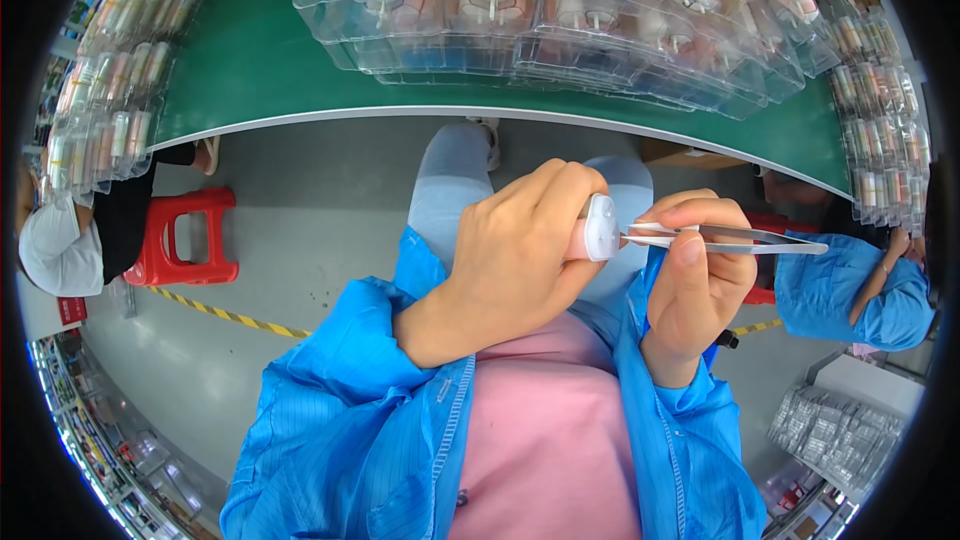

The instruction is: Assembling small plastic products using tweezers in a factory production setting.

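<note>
My left hand (pixel 520 245) is wrapped round a small pink device with a white end cap (pixel 601 228). Most of its pink body is hidden in the palm, and the white end faces right. Between the thumb and fingers of my right hand (pixel 697 275) is a pair of metal tweezers (pixel 752 240). Their tips point left and reach the white end, or stop just short of it; I cannot tell which. Whether the tips grip anything is too small to make out. Both hands are held above my lap, in front of the table edge.
Stacked clear plastic trays (pixel 560 40) with pink and white devices stand on the green table (pixel 240 50). More filled trays (pixel 110 105) rise at the left and right. A red stool (pixel 190 235) and a person (pixel 65 240) are at left; another person in blue (pixel 850 290) sits right.
</note>
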The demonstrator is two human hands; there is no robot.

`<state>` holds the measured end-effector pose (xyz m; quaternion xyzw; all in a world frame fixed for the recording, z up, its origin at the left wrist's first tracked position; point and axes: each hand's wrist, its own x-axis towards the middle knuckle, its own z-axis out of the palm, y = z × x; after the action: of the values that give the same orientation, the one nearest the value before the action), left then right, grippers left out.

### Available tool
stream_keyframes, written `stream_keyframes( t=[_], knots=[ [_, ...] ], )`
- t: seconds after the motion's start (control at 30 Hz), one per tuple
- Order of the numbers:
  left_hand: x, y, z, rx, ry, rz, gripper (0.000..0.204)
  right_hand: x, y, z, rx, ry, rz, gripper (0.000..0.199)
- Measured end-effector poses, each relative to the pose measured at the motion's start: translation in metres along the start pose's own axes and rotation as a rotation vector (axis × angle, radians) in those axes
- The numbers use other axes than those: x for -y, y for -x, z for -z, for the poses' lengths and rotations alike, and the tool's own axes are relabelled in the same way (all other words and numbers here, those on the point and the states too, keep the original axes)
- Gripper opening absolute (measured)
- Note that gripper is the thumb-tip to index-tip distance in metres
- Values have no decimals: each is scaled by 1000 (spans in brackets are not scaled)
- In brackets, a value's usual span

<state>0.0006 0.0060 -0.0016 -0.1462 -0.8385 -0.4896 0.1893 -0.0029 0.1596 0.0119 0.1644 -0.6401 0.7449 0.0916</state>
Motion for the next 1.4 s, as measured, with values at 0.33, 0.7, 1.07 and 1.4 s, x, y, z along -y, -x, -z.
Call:
stream_keyframes(
  t=[0.33,0.7,1.07,1.4],
  knots=[
    [-6,1,11,246,315,101,39,-2,-2,1,-29,-23,-3,17],
    [-4,3,10,297,363,241,42,-9,-7,1,33,-163,-37,17],
    [-8,3,11,184,363,339,48,-11,-5,-3,10,-186,-2,20],
    [-6,6,5,74,191,260,49,-11,-4,-3,51,-155,38,18]
  ],
)
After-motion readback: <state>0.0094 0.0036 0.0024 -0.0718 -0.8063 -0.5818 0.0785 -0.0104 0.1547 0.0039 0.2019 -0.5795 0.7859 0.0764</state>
